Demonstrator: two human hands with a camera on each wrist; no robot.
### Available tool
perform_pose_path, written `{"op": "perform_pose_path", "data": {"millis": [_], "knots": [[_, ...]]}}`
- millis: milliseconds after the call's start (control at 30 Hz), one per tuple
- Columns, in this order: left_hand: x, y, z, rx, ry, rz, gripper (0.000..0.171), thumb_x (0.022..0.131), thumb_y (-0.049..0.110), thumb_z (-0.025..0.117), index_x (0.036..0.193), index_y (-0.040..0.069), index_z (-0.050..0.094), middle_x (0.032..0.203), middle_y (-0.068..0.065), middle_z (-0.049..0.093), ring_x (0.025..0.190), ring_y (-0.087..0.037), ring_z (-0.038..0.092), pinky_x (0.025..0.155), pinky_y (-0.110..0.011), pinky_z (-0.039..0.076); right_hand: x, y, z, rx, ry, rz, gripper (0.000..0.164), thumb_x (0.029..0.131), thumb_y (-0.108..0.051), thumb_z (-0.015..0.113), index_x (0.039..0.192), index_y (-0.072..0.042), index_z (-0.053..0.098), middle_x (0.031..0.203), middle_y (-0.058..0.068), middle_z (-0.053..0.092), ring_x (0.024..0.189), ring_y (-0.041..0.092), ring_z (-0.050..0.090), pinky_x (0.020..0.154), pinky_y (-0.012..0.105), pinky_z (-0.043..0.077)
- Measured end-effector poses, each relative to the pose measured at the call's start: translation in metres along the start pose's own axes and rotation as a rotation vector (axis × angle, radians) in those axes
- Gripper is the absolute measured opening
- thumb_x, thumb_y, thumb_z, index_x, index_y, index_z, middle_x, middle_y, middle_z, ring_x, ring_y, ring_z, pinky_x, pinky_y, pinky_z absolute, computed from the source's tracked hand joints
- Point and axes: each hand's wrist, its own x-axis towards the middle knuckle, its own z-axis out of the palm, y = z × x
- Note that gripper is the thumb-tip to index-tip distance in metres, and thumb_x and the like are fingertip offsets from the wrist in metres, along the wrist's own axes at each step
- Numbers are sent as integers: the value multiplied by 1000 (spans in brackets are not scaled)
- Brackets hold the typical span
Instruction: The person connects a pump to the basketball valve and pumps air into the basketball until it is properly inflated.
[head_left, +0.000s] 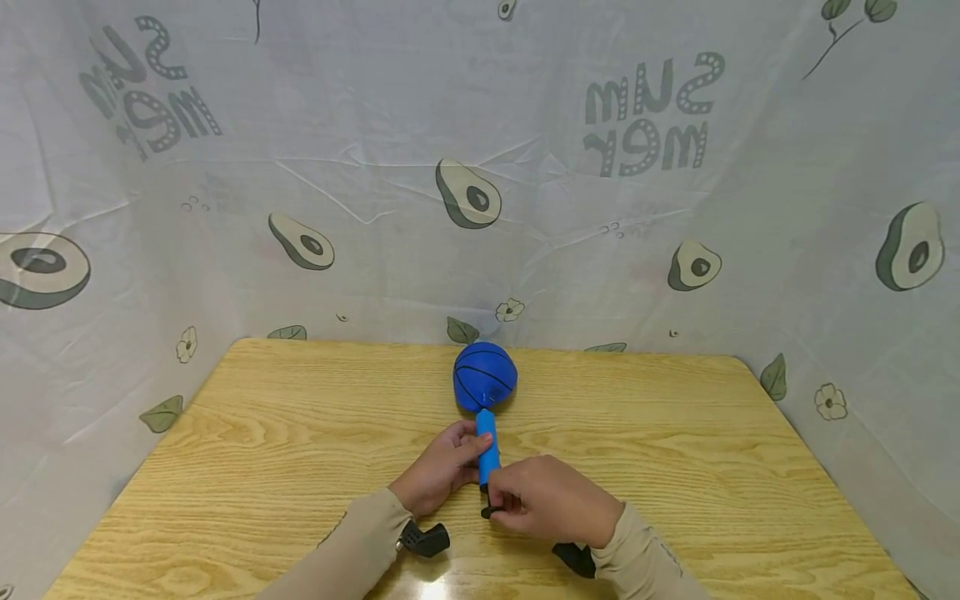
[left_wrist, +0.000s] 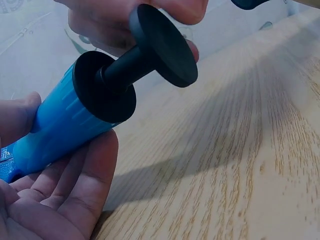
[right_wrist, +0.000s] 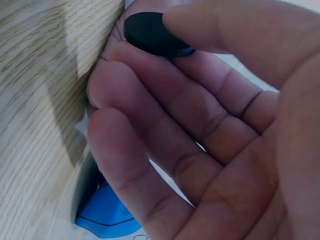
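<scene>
A blue ball (head_left: pixel 483 375) with black seam lines sits near the far edge of the table, its near side looking dented. From its near side a blue hand pump (head_left: pixel 487 450) extends toward me, its nozzle end meeting the ball. My left hand (head_left: pixel 441 468) grips the pump's barrel, thumb on top and fingers beneath. At the near end, my right hand (head_left: pixel 553 502) pinches the black disc handle (right_wrist: pixel 150 34) between thumb and fingers. A short length of black plunger rod (left_wrist: pixel 125 69) shows between barrel and handle in the left wrist view.
The wood-grain table (head_left: pixel 315 417) lies under both hands. A pale curtain (head_left: pixel 375 275) printed with avocados and leaves hangs behind it and along both sides. A black wrist mount (head_left: pixel 425 540) projects from the left sleeve, another (head_left: pixel 574 559) from the right.
</scene>
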Motion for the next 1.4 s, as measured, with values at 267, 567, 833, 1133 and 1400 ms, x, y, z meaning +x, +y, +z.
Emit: {"op": "perform_pose_path", "data": {"millis": [267, 567, 833, 1133, 1400], "knots": [[0, 1, 1, 13, 24, -5, 55, 110, 24, 56, 149, -6, 32, 113, -9, 62, 97, -15, 65, 84, -29, 56, -1, -6, 1, 49, -75, -70, 22, 93, -19, 79, 81, -24, 62, 72, -22, 53, 64, -12, 48, 58, 8, 42], [1, 0, 2, 2, 60, -3, 55, 109, 27, 57, 147, -6, 36, 121, -14, 62, 99, -14, 63, 82, -28, 56, -3, -15, 1, 159, -179, -153, 19, 96, -18, 77, 81, -21, 64, 72, -21, 56, 64, -16, 47, 59, 6, 44], [0, -2, 3, 4, 78, 4, 55, 108, 29, 58, 146, -6, 38, 122, -16, 63, 100, -13, 64, 84, -28, 57, -3, -16, 4, 158, -177, -170, 19, 96, -17, 76, 81, -21, 65, 71, -22, 54, 63, -16, 44, 59, 5, 42], [3, -1, 5, 0, 99, -8, 52, 107, 26, 60, 143, -4, 39, 106, -4, 63, 92, -12, 64, 80, -25, 55, -5, -4, 2, 142, -118, -55, 22, 92, -21, 79, 79, -25, 63, 73, -24, 55, 64, -12, 50, 58, 9, 45], [3, -1, 4, -11, 85, 5, 55, 108, 24, 60, 145, -6, 34, 105, -6, 61, 92, -13, 64, 79, -25, 55, -3, 2, -1, 68, 11, 53, 23, 90, -25, 82, 78, -26, 62, 70, -22, 55, 61, -8, 51, 56, 14, 45]]}}
